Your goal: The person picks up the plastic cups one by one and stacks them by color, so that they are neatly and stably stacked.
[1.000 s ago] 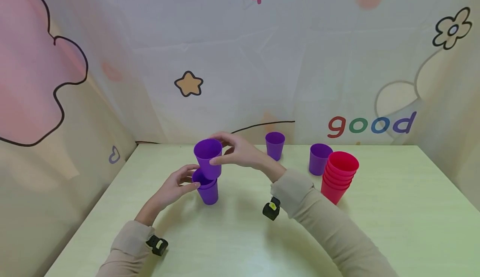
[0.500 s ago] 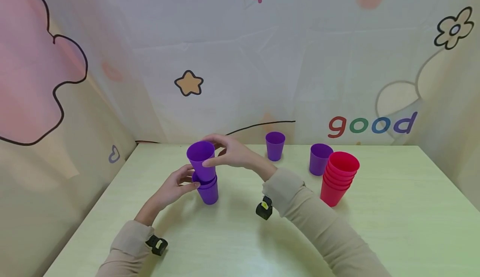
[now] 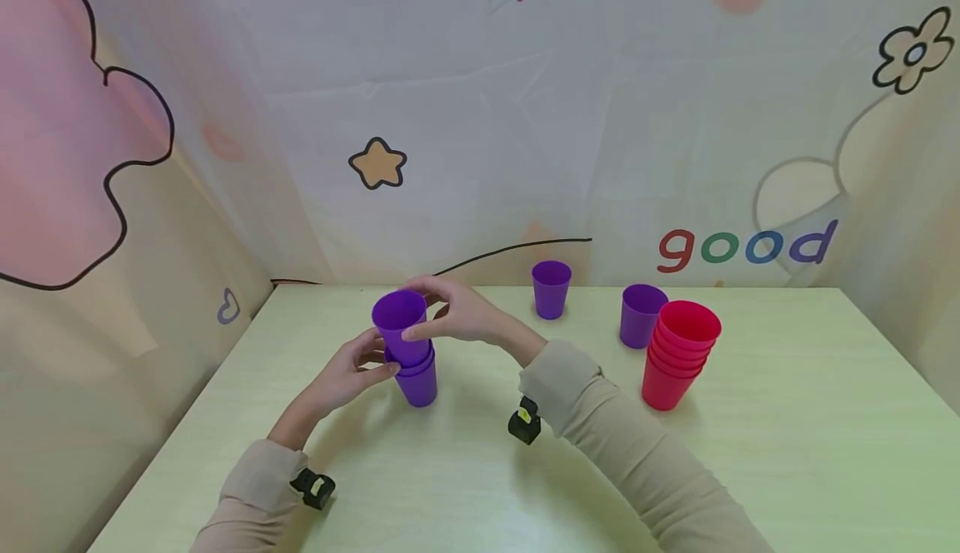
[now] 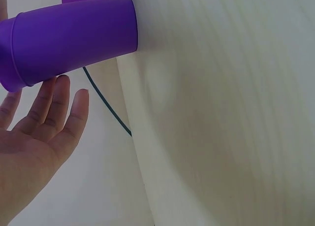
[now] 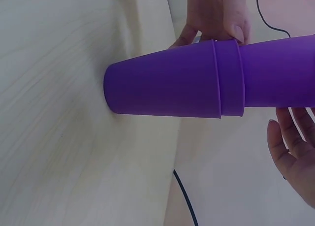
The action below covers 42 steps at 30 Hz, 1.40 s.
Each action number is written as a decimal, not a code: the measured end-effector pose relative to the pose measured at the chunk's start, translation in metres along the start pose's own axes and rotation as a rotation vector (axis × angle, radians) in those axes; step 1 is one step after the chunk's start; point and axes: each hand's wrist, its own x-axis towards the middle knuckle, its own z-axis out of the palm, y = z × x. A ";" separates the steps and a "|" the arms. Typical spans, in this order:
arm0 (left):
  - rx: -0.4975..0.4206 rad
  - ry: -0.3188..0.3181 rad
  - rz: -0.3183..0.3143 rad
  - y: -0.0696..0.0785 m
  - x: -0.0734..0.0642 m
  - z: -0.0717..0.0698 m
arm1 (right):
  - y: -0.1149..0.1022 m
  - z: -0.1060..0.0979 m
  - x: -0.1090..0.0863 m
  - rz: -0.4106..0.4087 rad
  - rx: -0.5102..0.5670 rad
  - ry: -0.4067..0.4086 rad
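Observation:
A small stack of nested purple cups [image 3: 417, 388] stands upright on the table, left of centre in the head view. My left hand [image 3: 347, 380] holds it near the rim, with the thumb on the near side and the fingers behind. In the right wrist view that thumb presses at the stack's rims. My right hand [image 3: 467, 313] grips another purple cup [image 3: 397, 332] between thumb and fingers. Its lower end sits inside the stack's mouth, while most of its wall still shows above. The right wrist view shows two rims on the lower stack [image 5: 167, 83].
One purple cup [image 3: 551, 291] stands near the table's back edge. Farther right is another purple cup [image 3: 639, 318], partly behind a stack of red cups [image 3: 667, 382]. A printed cloth [image 3: 480, 120] rises behind the pale table [image 3: 480, 478].
My right hand has moved left and then down with its purple cup, lowering it into the stack. The left hand has stayed in place on the lower cups.

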 end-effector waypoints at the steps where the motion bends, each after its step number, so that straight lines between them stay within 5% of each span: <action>1: 0.001 -0.004 0.007 0.000 0.000 0.000 | 0.000 0.001 0.000 -0.003 -0.002 -0.002; 26: -0.005 -0.006 0.029 -0.001 0.001 -0.001 | 0.022 0.016 -0.004 0.041 -0.036 0.006; 42: 0.000 -0.010 -0.016 -0.001 0.001 -0.002 | 0.030 0.021 -0.007 0.056 -0.040 0.012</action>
